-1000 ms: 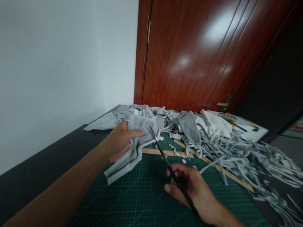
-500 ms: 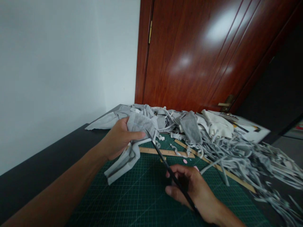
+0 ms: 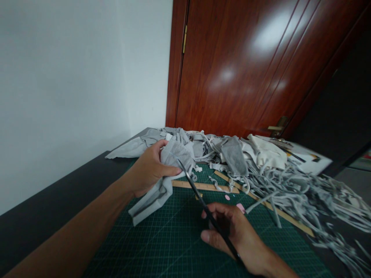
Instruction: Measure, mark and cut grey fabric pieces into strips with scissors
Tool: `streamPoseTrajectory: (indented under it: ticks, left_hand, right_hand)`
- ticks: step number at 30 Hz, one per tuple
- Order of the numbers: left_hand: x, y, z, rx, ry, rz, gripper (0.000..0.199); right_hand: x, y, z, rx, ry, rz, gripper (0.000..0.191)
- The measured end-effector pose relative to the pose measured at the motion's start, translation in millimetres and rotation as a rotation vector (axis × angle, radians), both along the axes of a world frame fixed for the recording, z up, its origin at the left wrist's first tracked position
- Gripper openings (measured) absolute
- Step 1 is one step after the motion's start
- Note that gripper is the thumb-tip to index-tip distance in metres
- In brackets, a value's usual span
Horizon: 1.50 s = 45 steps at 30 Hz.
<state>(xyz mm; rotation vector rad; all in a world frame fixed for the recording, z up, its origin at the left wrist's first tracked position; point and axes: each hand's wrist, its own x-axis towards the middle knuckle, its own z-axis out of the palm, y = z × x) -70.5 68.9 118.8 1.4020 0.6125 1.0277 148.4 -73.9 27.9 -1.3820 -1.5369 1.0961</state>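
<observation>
"Head view, lower right: how's the right hand (image 3: 239, 233)?"

"Loosely curled around slim dark scissors (image 3: 201, 200), long axis slanting toward upper left."

"Toward what?"

"The grey cloth (image 3: 176, 151), just left of centre, pinched between thumb and fingers of the left hand (image 3: 147, 168), the nearer one. Whether the tip touches it, I can't tell."

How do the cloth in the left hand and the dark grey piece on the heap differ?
The held cloth is in the left hand; the heap piece lies untouched. The held cloth is folded, its long end hanging; the heap piece looks flatter. Both are grey.
</observation>
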Motion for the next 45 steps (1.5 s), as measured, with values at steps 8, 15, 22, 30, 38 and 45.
streamPoseTrajectory:
  ticks: [8, 15, 22, 30, 38, 45]
  left_hand:
    - [2.1, -1.6, -0.5, 0.029, 0.051, 0.057, 0.065]
    - [3.8, -1.2, 1.8, 0.03, -0.056, 0.047, 0.055]
    - [-1.0, 2.7, 4.8, -0.058, -0.095, -0.014, 0.039]
    - [-11.1, 11.6, 0.5, -0.07, 0.039, -0.167, 0.027]
    - [-2.6, 3.1, -0.5, -0.045, -0.067, -0.085, 0.041]
    - [-1.8, 4.8, -2.4, -0.006, -0.039, -0.032, 0.083]
  right_hand:
    - [-1.6, 0.7, -3.7, -0.004, 0.01, -0.002, 0.046]
    - [-4.1, 0.4, -3.4, 0.028, -0.039, -0.007, 0.039]
    - [-2.8, 0.0, -4.4, 0.04, -0.024, -0.05, 0.04]
    - [0.5, 1.1, -0.2, 0.081, -0.059, -0.045, 0.033]
    - [-0.6, 1.6, -3.5, 0.056, -0.023, -0.054, 0.035]
    - [2.2, 0.4, -8.3, 0.059, 0.006, -0.025, 0.037]
